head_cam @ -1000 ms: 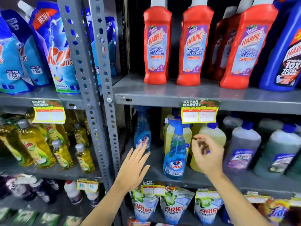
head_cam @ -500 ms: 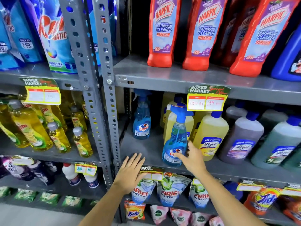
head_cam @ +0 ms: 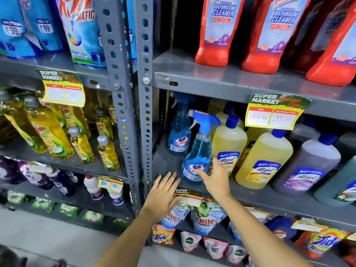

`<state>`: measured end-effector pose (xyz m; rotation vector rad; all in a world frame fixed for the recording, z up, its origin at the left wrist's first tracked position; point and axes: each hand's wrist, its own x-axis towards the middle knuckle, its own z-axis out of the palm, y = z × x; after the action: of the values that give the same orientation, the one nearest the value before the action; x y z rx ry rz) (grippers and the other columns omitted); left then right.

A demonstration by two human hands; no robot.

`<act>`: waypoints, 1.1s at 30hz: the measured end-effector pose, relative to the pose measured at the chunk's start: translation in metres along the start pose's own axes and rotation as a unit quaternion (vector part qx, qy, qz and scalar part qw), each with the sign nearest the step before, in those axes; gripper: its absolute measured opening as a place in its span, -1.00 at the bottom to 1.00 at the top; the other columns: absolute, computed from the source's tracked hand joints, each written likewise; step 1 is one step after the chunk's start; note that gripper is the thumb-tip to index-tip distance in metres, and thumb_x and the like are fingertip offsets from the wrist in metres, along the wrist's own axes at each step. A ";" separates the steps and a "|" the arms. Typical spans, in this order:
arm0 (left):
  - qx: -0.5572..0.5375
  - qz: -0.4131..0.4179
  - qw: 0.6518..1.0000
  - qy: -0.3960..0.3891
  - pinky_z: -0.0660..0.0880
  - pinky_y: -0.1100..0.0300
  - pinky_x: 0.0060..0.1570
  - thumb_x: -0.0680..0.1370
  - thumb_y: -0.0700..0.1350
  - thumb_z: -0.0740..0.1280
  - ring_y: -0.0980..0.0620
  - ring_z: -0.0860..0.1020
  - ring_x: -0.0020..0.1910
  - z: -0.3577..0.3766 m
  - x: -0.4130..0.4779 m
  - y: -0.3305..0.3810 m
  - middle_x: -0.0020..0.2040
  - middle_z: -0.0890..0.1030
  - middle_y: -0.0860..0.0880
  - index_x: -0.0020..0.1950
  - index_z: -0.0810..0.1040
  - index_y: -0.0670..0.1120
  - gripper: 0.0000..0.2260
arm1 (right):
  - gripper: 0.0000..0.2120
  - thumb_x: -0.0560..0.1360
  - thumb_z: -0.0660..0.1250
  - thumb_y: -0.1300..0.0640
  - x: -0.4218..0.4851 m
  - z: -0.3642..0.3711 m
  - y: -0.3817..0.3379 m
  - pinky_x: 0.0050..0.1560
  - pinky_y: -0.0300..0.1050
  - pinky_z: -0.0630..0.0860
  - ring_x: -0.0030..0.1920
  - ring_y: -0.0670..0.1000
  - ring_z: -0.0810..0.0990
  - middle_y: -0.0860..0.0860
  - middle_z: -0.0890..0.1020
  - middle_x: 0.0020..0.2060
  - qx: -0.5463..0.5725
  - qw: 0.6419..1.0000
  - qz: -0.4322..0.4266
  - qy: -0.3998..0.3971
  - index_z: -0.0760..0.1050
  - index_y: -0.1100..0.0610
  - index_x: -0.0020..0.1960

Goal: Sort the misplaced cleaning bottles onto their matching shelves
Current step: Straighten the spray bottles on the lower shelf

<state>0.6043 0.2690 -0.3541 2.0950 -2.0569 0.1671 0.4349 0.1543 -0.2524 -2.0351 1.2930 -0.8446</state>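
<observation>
Right hand (head_cam: 215, 178) fingers (head_cam: 199, 172) spread, touching the clear blue spray bottle (head_cam: 198, 151) at 11 o'clock; left hand (head_cam: 163, 195) fingers splayed, flat, empty.

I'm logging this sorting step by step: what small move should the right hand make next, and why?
Probably close the right hand around the front blue spray bottle. Its fingers already touch the bottle's lower label but do not wrap it yet. The bottle stands upright against the yellow bottles, ahead of the matching spray bottle. The left hand is open at the shelf edge.
</observation>
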 end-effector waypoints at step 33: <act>-0.004 -0.028 1.000 -0.006 -0.03 -0.06 0.43 0.67 0.17 -0.04 0.00 -0.01 0.55 0.000 -0.015 0.000 0.57 0.12 -0.04 0.57 0.09 -0.05 -0.48 | -0.42 0.39 0.52 0.20 0.065 0.046 -0.047 0.27 0.08 0.52 0.25 0.07 0.57 0.08 0.58 0.26 0.077 0.985 -0.016 -0.154 0.32 0.09 0.32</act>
<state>0.6038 0.2841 -0.3578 2.1511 -1.9997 0.1382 0.5176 0.1173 -0.2334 -1.9746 0.9951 -0.5934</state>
